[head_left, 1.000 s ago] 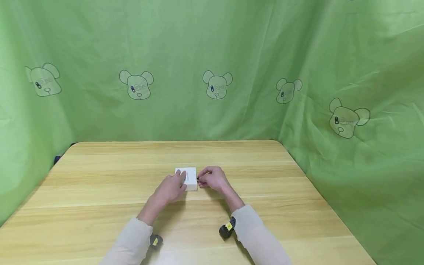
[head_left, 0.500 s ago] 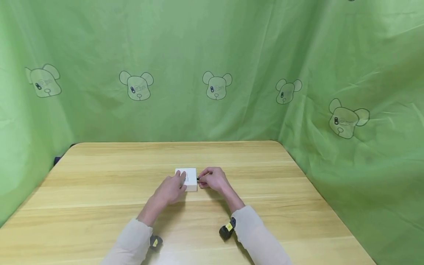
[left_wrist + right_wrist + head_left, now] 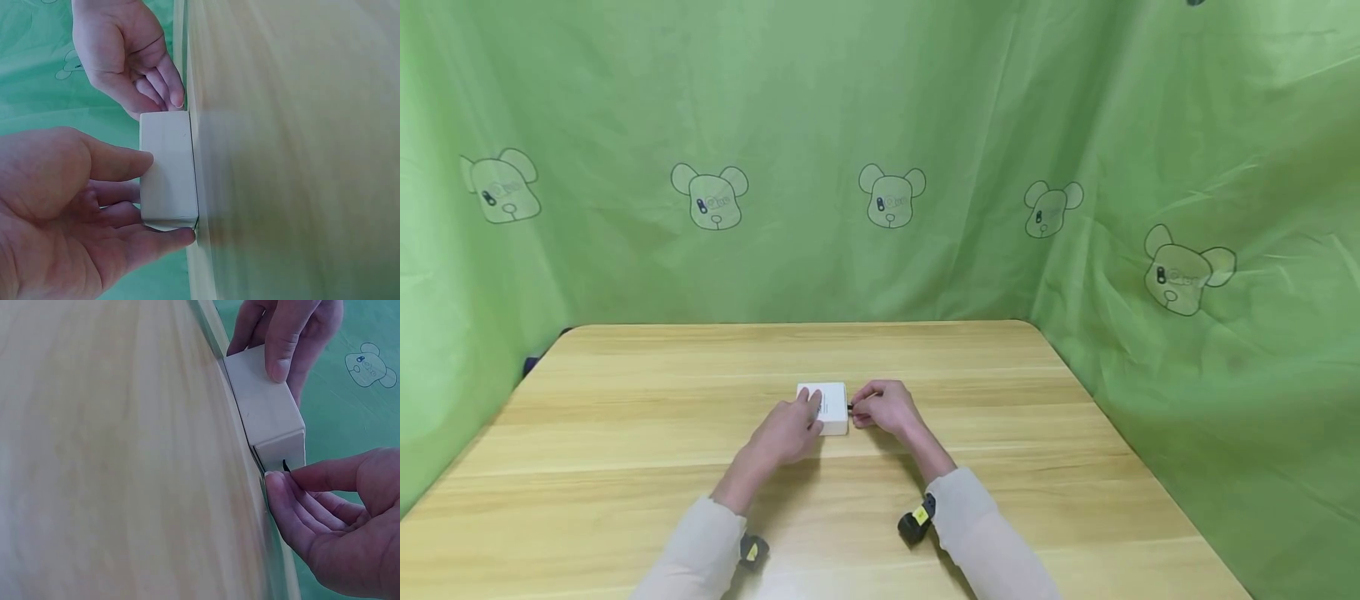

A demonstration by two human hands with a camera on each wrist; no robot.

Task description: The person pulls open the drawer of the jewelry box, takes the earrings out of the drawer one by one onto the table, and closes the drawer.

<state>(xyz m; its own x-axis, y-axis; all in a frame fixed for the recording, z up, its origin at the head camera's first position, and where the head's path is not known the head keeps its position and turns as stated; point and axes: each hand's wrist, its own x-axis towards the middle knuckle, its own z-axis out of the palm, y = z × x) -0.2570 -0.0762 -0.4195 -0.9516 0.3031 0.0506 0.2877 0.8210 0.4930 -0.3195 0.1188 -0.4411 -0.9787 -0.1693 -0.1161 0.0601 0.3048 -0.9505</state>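
A small white box (image 3: 835,408) with fine print on its top lies on the wooden table. My left hand (image 3: 785,432) grips its left part: thumb (image 3: 128,162) on the near side, other fingers over the top and round the left end. At the right end a short black tab (image 3: 285,465) sticks out. My right hand (image 3: 886,407) pinches this tab between thumb and index finger, the other fingers curled beside them. In the right wrist view, the box's end piece (image 3: 281,450) stands slightly proud, with a thin dark seam along its edge.
The light wooden table (image 3: 625,433) reaches out on all sides of the box. Green cloth (image 3: 805,100) with bear-head outlines hangs behind and at both sides. Black wrist cameras (image 3: 914,527) with yellow labels sit below each light sleeve (image 3: 985,533).
My right hand has shifted very slightly to the right with the tab, and a faint seam now shows near the box's right end. My left hand stays on the box.
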